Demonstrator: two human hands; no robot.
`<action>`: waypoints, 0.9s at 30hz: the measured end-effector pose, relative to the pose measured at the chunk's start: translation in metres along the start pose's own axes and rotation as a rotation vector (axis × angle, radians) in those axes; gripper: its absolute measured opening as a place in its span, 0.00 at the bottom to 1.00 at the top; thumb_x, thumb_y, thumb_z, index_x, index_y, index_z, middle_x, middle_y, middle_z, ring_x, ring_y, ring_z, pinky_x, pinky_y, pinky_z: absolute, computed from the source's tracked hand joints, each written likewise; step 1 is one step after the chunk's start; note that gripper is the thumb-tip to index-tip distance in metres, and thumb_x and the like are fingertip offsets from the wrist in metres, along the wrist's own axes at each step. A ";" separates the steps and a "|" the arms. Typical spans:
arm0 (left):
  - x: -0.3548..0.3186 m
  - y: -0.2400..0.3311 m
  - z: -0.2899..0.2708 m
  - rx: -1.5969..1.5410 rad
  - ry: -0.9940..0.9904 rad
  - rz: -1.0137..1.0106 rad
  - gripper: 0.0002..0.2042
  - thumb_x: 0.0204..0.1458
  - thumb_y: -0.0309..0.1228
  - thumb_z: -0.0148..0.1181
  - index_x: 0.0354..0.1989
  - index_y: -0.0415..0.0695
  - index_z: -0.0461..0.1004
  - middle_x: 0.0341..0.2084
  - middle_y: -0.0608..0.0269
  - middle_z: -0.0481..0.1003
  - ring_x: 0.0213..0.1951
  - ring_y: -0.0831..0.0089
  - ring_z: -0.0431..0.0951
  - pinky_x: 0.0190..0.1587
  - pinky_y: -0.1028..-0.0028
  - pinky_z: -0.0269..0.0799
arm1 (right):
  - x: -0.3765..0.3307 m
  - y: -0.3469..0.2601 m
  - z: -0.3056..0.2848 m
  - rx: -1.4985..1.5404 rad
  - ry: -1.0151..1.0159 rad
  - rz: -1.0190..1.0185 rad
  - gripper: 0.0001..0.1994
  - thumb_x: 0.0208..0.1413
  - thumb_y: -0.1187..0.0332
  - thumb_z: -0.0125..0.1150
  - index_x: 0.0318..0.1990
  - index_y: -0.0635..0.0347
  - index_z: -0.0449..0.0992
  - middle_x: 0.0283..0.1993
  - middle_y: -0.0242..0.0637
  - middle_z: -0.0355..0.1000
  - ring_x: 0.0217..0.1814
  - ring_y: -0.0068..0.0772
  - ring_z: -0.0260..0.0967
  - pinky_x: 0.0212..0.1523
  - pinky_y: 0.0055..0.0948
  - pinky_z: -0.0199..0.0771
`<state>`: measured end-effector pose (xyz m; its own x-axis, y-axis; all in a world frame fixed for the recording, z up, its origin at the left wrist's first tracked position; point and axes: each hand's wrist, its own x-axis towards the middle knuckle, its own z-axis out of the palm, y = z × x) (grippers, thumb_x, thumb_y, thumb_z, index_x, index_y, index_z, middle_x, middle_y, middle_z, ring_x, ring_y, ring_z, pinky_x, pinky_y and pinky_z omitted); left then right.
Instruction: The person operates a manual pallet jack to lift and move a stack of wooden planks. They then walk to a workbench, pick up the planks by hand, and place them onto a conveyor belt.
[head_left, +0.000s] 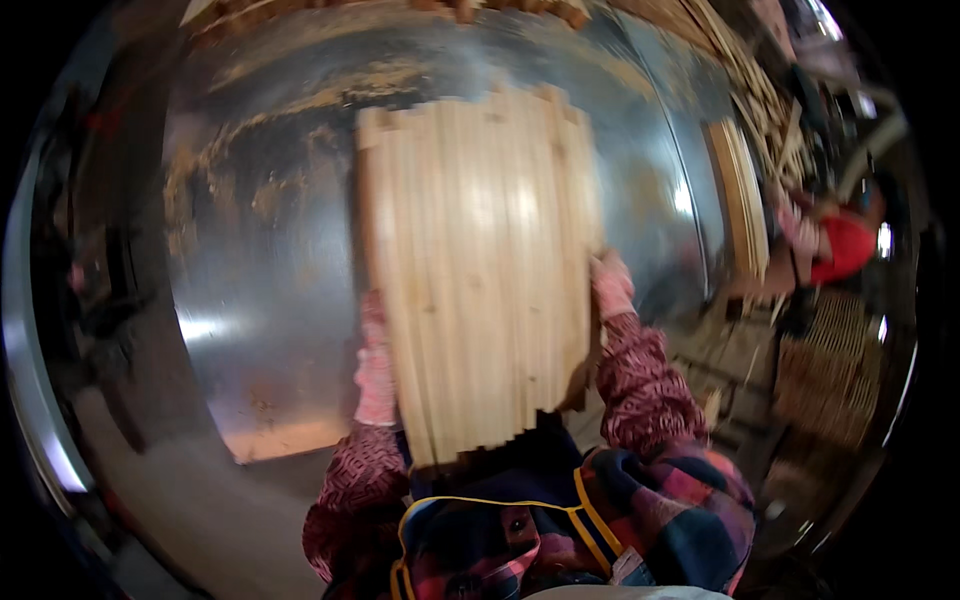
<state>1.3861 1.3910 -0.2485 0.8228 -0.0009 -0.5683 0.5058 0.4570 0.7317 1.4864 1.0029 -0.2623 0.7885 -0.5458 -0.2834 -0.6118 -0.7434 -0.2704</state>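
Observation:
A broad bundle of pale wooden strips (480, 270) lies side by side before me, its ends uneven at the far and near edges. Its near end reaches past the table edge toward my body. My left hand (375, 375), in a pinkish glove, presses along the bundle's left side. On the opposite side my right hand (611, 284), gloved alike, grips the right edge. The fingertips of both hands are partly hidden by the wood. The bundle is slightly blurred.
Under the bundle is a shiny metal tabletop (270, 230) streaked with sawdust. More wood pieces (390, 12) lie along its far edge. At right stand a stack of strips (740, 200), a co-worker in a red top (845, 250) and piled slatted wood (825, 370).

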 end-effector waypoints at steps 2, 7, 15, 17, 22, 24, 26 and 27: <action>-0.028 0.012 -0.056 0.299 0.150 -0.007 0.29 0.67 0.45 0.47 0.72 0.46 0.55 0.61 0.53 0.69 0.53 0.61 0.77 0.53 0.65 0.79 | -0.065 -0.065 -0.006 0.017 -0.109 -0.053 0.37 0.53 0.36 0.60 0.50 0.69 0.75 0.48 0.60 0.77 0.54 0.55 0.75 0.53 0.43 0.74; -0.085 0.039 -0.185 -0.232 0.107 -0.027 0.30 0.64 0.53 0.48 0.66 0.43 0.63 0.59 0.53 0.72 0.52 0.55 0.78 0.55 0.56 0.78 | -0.165 -0.115 0.003 0.214 -0.472 -0.160 0.44 0.47 0.33 0.61 0.56 0.70 0.73 0.52 0.60 0.74 0.56 0.55 0.74 0.57 0.42 0.73; -0.116 0.061 -0.210 -0.170 0.329 -0.081 0.32 0.61 0.58 0.50 0.62 0.43 0.70 0.52 0.56 0.77 0.52 0.59 0.78 0.55 0.59 0.78 | -0.186 -0.057 0.085 0.615 -0.476 -0.384 0.28 0.62 0.44 0.53 0.55 0.61 0.77 0.55 0.53 0.76 0.60 0.54 0.70 0.64 0.42 0.65; -0.114 0.052 -0.242 -0.043 0.360 -0.068 0.33 0.62 0.59 0.50 0.61 0.41 0.71 0.53 0.56 0.77 0.53 0.60 0.78 0.53 0.61 0.78 | -0.175 -0.062 0.096 0.669 -0.267 -0.341 0.26 0.63 0.45 0.53 0.51 0.61 0.80 0.54 0.51 0.76 0.59 0.54 0.71 0.60 0.39 0.69; -0.074 0.053 -0.279 0.079 0.259 -0.106 0.32 0.61 0.58 0.51 0.61 0.42 0.70 0.50 0.58 0.78 0.49 0.61 0.80 0.48 0.62 0.81 | -0.155 -0.090 0.147 0.548 0.035 -0.280 0.21 0.62 0.52 0.59 0.56 0.56 0.77 0.53 0.45 0.78 0.55 0.50 0.74 0.59 0.38 0.71; -0.032 0.022 -0.332 0.065 0.233 0.001 0.33 0.63 0.58 0.49 0.65 0.43 0.67 0.52 0.57 0.77 0.50 0.62 0.80 0.46 0.63 0.83 | -0.138 -0.077 0.174 0.663 0.078 -0.304 0.20 0.63 0.57 0.61 0.58 0.55 0.76 0.54 0.45 0.78 0.57 0.44 0.75 0.61 0.35 0.71; -0.033 0.049 -0.307 -0.051 0.134 -0.004 0.33 0.64 0.57 0.47 0.68 0.45 0.62 0.55 0.56 0.75 0.51 0.62 0.80 0.48 0.63 0.82 | -0.141 -0.079 0.168 0.718 0.069 -0.309 0.23 0.64 0.54 0.60 0.59 0.61 0.75 0.53 0.44 0.78 0.55 0.40 0.76 0.58 0.34 0.74; -0.033 0.064 -0.292 -0.121 0.081 -0.017 0.32 0.65 0.56 0.46 0.70 0.46 0.60 0.56 0.55 0.74 0.51 0.62 0.80 0.49 0.63 0.82 | -0.145 -0.076 0.166 0.692 0.115 -0.318 0.24 0.65 0.52 0.59 0.58 0.63 0.75 0.52 0.43 0.79 0.53 0.39 0.77 0.56 0.34 0.76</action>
<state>1.3154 1.6801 -0.2925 0.7885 0.0597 -0.6121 0.4803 0.5617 0.6736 1.4079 1.2023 -0.3537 0.9116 -0.4109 -0.0086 -0.2245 -0.4804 -0.8478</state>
